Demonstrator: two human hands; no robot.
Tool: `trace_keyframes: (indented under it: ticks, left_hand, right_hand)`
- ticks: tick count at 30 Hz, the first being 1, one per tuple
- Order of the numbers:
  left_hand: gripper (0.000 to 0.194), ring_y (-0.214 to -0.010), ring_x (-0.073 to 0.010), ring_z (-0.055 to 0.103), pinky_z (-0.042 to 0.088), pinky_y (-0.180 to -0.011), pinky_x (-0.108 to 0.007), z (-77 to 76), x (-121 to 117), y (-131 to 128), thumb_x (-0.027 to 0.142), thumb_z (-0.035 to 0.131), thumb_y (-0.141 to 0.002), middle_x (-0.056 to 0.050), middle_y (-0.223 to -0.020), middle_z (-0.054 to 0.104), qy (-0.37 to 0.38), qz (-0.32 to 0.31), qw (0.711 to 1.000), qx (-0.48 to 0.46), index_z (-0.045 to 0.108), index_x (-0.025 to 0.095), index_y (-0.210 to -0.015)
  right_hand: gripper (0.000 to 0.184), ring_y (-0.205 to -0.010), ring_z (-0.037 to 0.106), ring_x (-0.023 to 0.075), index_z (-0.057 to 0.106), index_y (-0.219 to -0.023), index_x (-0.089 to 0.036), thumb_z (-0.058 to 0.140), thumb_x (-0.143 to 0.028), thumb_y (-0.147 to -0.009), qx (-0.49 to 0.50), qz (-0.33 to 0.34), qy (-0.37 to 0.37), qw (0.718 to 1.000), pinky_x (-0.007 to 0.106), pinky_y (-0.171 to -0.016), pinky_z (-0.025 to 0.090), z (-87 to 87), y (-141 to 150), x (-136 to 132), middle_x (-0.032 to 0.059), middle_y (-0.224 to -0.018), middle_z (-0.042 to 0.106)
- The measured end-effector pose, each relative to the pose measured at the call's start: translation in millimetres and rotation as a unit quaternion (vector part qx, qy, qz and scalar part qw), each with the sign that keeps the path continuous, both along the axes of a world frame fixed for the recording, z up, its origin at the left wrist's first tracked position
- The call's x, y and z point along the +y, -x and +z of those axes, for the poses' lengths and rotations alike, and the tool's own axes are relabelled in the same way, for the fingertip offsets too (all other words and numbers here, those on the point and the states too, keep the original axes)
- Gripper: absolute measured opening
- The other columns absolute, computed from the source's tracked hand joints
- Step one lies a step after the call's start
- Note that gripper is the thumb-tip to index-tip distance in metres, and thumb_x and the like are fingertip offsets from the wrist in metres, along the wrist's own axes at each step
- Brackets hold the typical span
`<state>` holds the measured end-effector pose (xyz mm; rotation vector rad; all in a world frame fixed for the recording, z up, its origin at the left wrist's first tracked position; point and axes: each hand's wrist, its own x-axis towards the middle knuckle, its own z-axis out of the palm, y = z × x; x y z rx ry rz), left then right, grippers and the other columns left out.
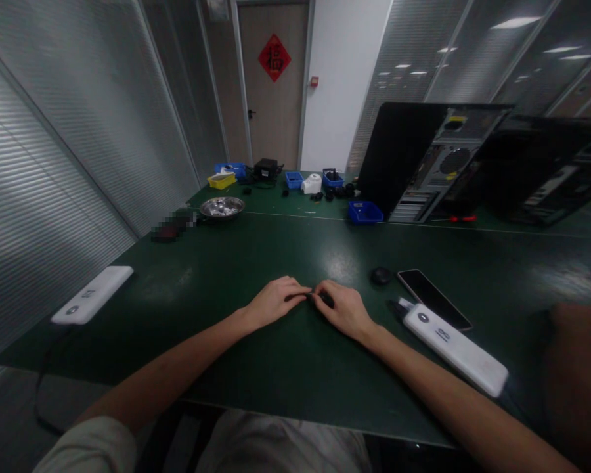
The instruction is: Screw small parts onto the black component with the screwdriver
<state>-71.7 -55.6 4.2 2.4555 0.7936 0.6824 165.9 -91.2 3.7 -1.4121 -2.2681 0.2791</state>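
Left of a dark-faced phone [434, 299] on a green tabletop [280, 368], a person handles a small dark piece [328, 300] between the fingertips of two bare hands. The left hand [282, 295] pinches at the piece with thumb and forefinger drawn together; the right hand [343, 307], nearer the phone, has its fingers curled and clamped over it, leaving the shape mostly hidden and its kind impossible to tell. The step in hand appears to be close fingertip work, both hands meeting on one piece; whether they are fitting, parting or merely turning it cannot be told. The next move would seem to call for a steady grip from one hand and small, measured motion from the other. A round black object [381, 276] sits just beside the phone's far end, and a white power bank [456, 351] lies along its near side. Well beyond the phone stand a blue tray [367, 217] and a computer tower [408, 151]; far to its left is a metal bowl [238, 205]. Right of the phone shows a blurred form, apparently another person's arm [578, 374].
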Motion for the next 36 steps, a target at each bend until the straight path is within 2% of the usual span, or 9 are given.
trace_keyframes:
  ticks: [5,11,17,22,25,28,31,33,36]
  left_hand:
    - [0.046,-0.102,-0.0214,0.058,0.050,-0.088,-0.035,1.0,-4,-6,0.025,0.051,-0.102,-0.008,-0.111,0.062,-0.044,0.010,0.998,0.047,0.053,0.028,-0.148]
    - [0.047,-0.105,-0.0232,0.056,0.049,-0.093,-0.038,1.9,-5,-11,0.023,0.049,-0.101,-0.010,-0.115,0.061,-0.068,0.017,0.995,0.066,0.050,0.023,-0.148]
    - [0.029,-0.114,-0.0224,0.058,0.049,-0.098,-0.038,6.1,-5,-4,0.023,0.053,-0.101,-0.008,-0.123,0.064,-0.029,-0.001,0.999,0.033,0.065,0.023,-0.127]
    - [0.030,-0.121,-0.0221,0.058,0.046,-0.106,-0.041,8.3,-1,-14,0.021,0.049,-0.103,-0.008,-0.129,0.065,-0.062,-0.046,0.996,0.044,0.065,0.023,-0.128]
    - [0.031,-0.118,-0.0191,0.060,0.047,-0.104,-0.036,5.9,11,-6,0.025,0.049,-0.104,-0.007,-0.126,0.068,-0.076,-0.029,0.993,0.085,0.064,0.023,-0.130]
    - [0.033,-0.118,-0.0183,0.060,0.048,-0.105,-0.034,1.9,35,34,0.026,0.049,-0.104,-0.006,-0.129,0.067,-0.086,0.060,0.988,0.115,0.063,0.023,-0.133]
    - [0.035,-0.118,-0.0220,0.060,0.047,-0.105,-0.038,1.1,65,107,0.024,0.047,-0.102,-0.010,-0.130,0.066,-0.081,0.190,0.969,0.137,0.064,0.019,-0.132]
    - [0.037,-0.118,-0.0272,0.060,0.047,-0.105,-0.043,2.4,81,162,0.024,0.047,-0.100,-0.014,-0.128,0.067,-0.075,0.300,0.938,0.153,0.066,0.015,-0.130]
    - [0.040,-0.119,-0.0353,0.059,0.045,-0.105,-0.049,2.6,92,233,0.023,0.047,-0.096,-0.021,-0.126,0.066,-0.061,0.454,0.872,0.172,0.067,0.008,-0.127]
  right_hand:
    - [0.020,-0.083,0.065,0.0151,0.064,-0.102,-0.023,0.048,-0.036,-0.103,-0.019,-0.047,-0.020,0.999,0.025,-0.071,0.040,-1.9,-1,2,0.0011,-0.100,0.070]
    - [0.017,-0.073,0.062,0.0150,0.066,-0.100,-0.024,0.053,-0.037,-0.100,-0.078,-0.076,-0.029,0.994,0.026,-0.060,0.031,-2.0,-3,7,0.0024,-0.100,0.068]
    - [0.017,-0.077,0.063,0.0157,0.066,-0.099,-0.025,0.053,-0.037,-0.100,-0.094,-0.104,-0.026,0.990,0.026,-0.061,0.030,-1.8,-7,10,0.0012,-0.100,0.067]
    - [0.019,-0.078,0.062,0.0154,0.065,-0.100,-0.025,0.053,-0.039,-0.101,-0.094,-0.118,-0.020,0.988,0.027,-0.061,0.030,-4.2,-6,12,0.0006,-0.101,0.067]
    - [0.018,-0.078,0.062,0.0149,0.065,-0.099,-0.025,0.054,-0.040,-0.100,-0.095,-0.119,-0.016,0.988,0.027,-0.061,0.030,-4.1,-6,13,0.0005,-0.101,0.067]
    - [0.018,-0.077,0.061,0.0141,0.066,-0.100,-0.025,0.054,-0.039,-0.099,-0.094,-0.117,-0.011,0.989,0.027,-0.062,0.030,-3.7,-7,13,0.0004,-0.102,0.067]
    - [0.018,-0.077,0.061,0.0141,0.066,-0.102,-0.026,0.053,-0.039,-0.100,-0.090,-0.117,-0.008,0.989,0.027,-0.062,0.030,-3.7,-8,13,0.0001,-0.104,0.067]
    - [0.019,-0.078,0.061,0.0141,0.066,-0.102,-0.026,0.053,-0.039,-0.100,-0.088,-0.115,-0.005,0.989,0.026,-0.062,0.030,-3.7,-8,13,0.0001,-0.104,0.066]
    - [0.019,-0.078,0.061,0.0139,0.066,-0.102,-0.026,0.053,-0.040,-0.100,-0.086,-0.111,-0.001,0.990,0.026,-0.062,0.031,-3.7,-8,13,0.0005,-0.104,0.066]
